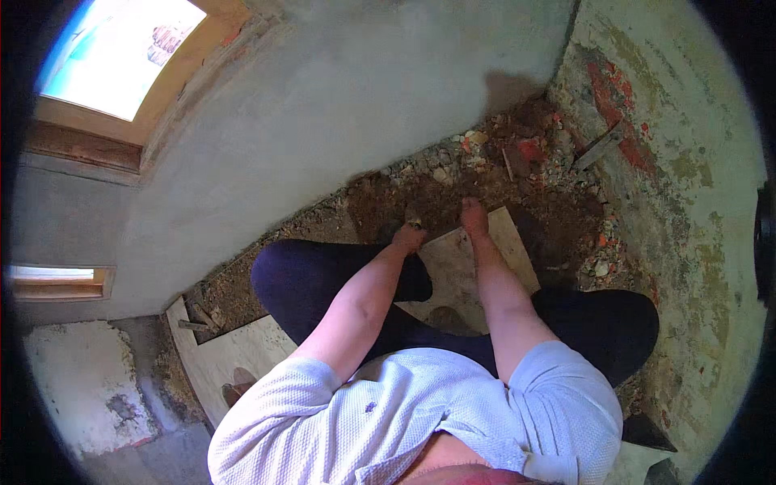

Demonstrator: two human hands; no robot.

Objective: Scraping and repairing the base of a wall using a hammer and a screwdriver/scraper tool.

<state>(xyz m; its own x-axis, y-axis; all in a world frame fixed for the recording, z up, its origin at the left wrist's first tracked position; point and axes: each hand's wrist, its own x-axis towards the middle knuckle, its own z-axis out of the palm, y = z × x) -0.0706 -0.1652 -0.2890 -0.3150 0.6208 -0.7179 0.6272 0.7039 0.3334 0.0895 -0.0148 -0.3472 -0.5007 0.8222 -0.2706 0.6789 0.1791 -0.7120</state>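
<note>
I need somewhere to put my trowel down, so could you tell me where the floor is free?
The pale board between the knees is bare behind the left hand and right hand. Another board lies bare by the left knee. Ahead of the hands it is crowded: soil and rubble fill the corner.

I wear a pale, short-sleeved shirt [380,412] of waffle-textured cloth with a small dark mark on its front. My trousers [315,283] are dark navy, plain and close-fitting. Both forearms are bare below the sleeves, without watch or gloves.
</note>
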